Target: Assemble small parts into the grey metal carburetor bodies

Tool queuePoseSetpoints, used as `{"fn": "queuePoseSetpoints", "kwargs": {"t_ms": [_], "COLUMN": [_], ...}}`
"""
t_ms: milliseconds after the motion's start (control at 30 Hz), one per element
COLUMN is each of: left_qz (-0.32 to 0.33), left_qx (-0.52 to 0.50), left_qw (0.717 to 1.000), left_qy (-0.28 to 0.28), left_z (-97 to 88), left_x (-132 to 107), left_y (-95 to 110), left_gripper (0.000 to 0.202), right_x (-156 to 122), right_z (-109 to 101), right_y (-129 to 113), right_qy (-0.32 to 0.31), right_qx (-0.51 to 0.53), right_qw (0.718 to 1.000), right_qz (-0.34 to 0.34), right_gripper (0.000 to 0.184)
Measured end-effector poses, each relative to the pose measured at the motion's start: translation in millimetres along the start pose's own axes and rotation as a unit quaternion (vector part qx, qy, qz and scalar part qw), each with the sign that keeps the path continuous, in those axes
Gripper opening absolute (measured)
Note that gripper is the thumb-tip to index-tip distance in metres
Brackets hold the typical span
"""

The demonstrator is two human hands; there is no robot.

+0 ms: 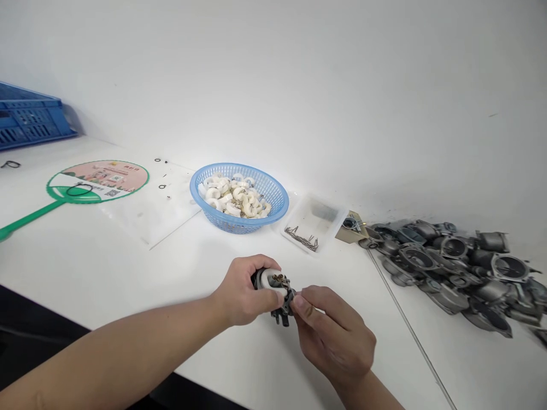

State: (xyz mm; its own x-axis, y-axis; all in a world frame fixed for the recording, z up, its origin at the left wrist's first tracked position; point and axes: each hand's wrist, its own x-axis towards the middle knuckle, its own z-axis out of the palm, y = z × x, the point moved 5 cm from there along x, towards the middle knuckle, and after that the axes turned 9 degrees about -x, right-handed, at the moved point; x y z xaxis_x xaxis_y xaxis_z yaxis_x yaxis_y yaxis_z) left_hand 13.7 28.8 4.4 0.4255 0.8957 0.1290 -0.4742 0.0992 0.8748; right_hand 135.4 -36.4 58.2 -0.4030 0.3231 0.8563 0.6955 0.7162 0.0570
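Observation:
My left hand (pixel 245 293) is wrapped round a dark metal carburetor (pixel 287 304), its thumb lying over a white plastic float (pixel 268 278) seated in it. Small brass parts show in the middle of the float. At the carburetor's right side, my right hand (pixel 335 330) has thumb and forefinger pinched together. Whatever lies between those fingertips is too small and too covered to make out. Both hands are above the white table, near its front edge.
Behind the hands stand a blue basket (pixel 197 196) of white floats and a clear plastic box (pixel 327 225) with thin metal pins (pixel 301 239). Metal carburetor bowls (pixel 453 267) are heaped at right. At left lie a fan (pixel 100 179) and a blue crate (pixel 36 117).

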Motion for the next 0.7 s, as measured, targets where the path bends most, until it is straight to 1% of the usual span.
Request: {"fn": "queuePoseSetpoints", "kwargs": {"t_ms": [167, 367, 533, 700], "left_qz": [-0.018, -0.012, -0.005, -0.009], "left_qx": [-0.013, -0.013, -0.009, 0.000], "left_qw": [1.000, 1.000, 1.000, 1.000], "left_qy": [0.009, 0.012, 0.013, 0.021], "left_z": [-0.7, -0.6, -2.2, -2.5], "left_x": [0.4, 0.2, 1.7, 2.0], "left_y": [-2.3, -0.9, -2.4, -2.3], "left_gripper": [0.025, 0.025, 0.025, 0.024], "right_x": [1.0, 1.0, 0.7, 2.2], "right_z": [0.4, -0.4, 2.8, 3.9], "right_y": [-0.9, -2.5, 0.7, 2.7], "right_qy": [-0.013, -0.007, -0.037, -0.055], "right_qx": [0.017, -0.011, 0.011, 0.009], "right_qw": [1.000, 1.000, 0.999, 0.998], "right_qz": [-0.002, -0.009, 0.000, 0.005], "right_gripper": [0.038, 0.040, 0.039, 0.039]}}
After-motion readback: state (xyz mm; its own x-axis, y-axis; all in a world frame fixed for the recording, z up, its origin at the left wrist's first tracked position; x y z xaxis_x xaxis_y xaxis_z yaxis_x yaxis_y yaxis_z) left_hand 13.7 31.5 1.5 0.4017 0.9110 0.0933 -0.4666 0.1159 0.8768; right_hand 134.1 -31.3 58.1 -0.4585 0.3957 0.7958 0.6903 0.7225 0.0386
